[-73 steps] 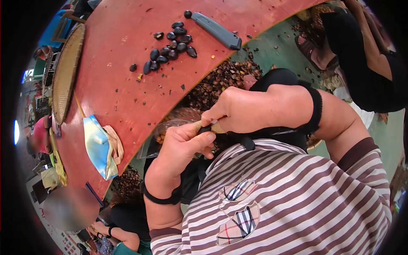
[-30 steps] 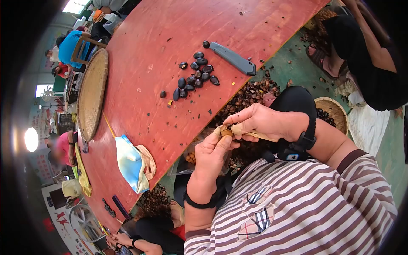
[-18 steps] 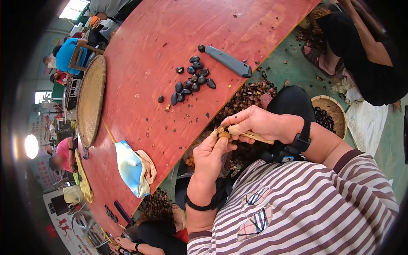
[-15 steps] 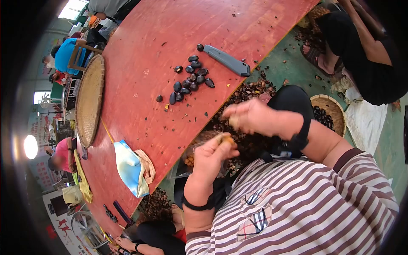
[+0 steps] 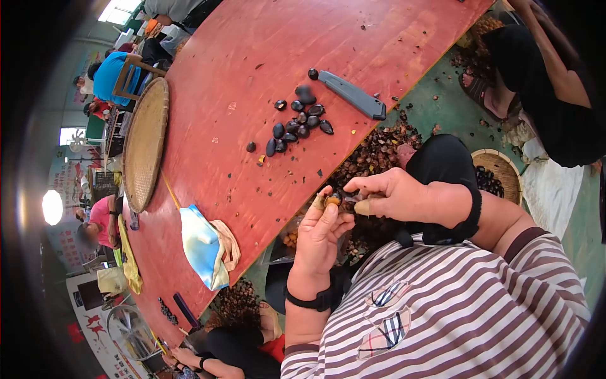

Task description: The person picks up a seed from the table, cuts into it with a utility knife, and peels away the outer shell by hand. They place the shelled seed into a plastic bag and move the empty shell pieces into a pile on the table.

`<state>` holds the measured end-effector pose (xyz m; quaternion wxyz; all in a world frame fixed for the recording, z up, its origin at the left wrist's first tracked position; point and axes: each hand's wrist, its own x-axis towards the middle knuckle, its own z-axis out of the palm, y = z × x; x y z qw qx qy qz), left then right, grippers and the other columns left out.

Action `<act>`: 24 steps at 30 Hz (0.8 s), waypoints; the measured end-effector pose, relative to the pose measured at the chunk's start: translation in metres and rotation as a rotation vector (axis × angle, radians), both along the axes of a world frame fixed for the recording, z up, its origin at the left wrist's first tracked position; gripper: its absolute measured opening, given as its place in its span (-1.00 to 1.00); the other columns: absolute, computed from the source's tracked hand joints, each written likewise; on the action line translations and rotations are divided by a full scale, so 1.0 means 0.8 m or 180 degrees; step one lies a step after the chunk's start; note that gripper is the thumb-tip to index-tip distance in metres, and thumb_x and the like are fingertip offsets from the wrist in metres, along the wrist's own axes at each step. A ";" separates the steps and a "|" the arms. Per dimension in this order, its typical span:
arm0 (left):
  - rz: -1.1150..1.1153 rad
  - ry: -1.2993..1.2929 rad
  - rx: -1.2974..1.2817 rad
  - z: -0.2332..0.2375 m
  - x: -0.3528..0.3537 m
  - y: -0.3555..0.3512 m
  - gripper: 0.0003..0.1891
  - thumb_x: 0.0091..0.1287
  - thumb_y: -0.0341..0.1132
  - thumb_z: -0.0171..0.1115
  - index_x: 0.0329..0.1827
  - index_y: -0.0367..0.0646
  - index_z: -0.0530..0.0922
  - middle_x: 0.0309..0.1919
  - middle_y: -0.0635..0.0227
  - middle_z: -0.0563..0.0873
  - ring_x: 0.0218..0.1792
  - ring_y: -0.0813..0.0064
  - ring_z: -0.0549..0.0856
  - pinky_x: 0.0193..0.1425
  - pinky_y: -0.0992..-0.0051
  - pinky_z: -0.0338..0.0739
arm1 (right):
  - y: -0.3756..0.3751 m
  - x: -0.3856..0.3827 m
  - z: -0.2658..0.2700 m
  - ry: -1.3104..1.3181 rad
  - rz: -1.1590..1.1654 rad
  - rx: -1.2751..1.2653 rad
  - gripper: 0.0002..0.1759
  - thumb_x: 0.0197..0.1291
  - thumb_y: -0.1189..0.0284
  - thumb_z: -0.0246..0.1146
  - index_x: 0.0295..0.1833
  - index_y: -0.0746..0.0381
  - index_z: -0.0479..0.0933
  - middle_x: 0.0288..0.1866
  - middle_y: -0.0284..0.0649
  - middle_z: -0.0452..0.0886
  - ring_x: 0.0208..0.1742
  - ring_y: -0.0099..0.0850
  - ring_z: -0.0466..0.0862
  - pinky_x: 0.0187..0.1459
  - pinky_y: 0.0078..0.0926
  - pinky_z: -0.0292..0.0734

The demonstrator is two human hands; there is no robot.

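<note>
My left hand (image 5: 320,232) pinches a small brown nut (image 5: 332,201) at its fingertips, held just off the red table's (image 5: 240,57) near edge. My right hand (image 5: 392,194) meets it from the right, gripping a small wooden-handled tool (image 5: 363,206) whose tip touches the nut. Both wrists wear black bands. A cluster of dark, shiny nuts (image 5: 297,126) lies on the table beyond my hands, with a blurred dark piece (image 5: 305,94) just above it.
A grey folding knife (image 5: 352,95) lies by the nuts. A woven tray (image 5: 145,144) and a blue cloth (image 5: 203,246) sit at the left. Shells (image 5: 375,151) cover the green floor beside a basket (image 5: 505,165). Another person (image 5: 555,88) sits at right.
My right hand swung away from the nut in a blur, then came back to it. A blurred dark piece now shows above the pile. The view shifted slightly.
</note>
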<state>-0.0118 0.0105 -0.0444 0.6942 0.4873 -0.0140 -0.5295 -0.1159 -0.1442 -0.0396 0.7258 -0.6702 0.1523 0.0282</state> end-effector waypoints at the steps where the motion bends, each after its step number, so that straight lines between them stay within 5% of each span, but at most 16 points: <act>1: -0.0015 0.0012 -0.0027 0.002 -0.001 -0.001 -0.66 0.24 -0.38 0.04 0.08 -0.17 0.32 -0.18 0.37 0.56 -0.32 0.55 0.61 -0.22 0.56 0.53 | 0.002 0.000 0.001 -0.0009 0.0027 -0.0095 -0.62 0.01 0.48 0.15 0.02 0.22 0.41 -0.48 -0.37 0.51 -0.49 -0.69 0.41 -0.44 -0.69 0.36; 10: -0.0076 0.0102 -0.0119 -0.002 -0.007 -0.004 -0.73 0.24 -0.36 0.05 0.00 -0.16 0.37 -0.29 0.34 0.60 -0.35 0.58 0.62 -0.28 0.60 0.54 | 0.005 0.002 0.005 0.0006 0.0131 -0.0010 -0.55 0.04 0.46 0.15 0.11 0.25 0.34 -0.25 -0.18 0.59 -0.26 -0.65 0.51 -0.22 -0.67 0.42; 24: -0.0274 0.0084 -0.0060 -0.007 -0.011 -0.009 -0.73 0.23 -0.30 0.05 -0.05 -0.21 0.35 -0.31 0.34 0.60 -0.34 0.59 0.62 -0.27 0.66 0.53 | 0.003 0.000 -0.019 -0.0420 -0.0032 -0.0689 -0.62 0.06 0.49 0.13 0.06 0.17 0.40 -0.35 -0.09 0.59 -0.31 -0.62 0.55 -0.23 -0.63 0.44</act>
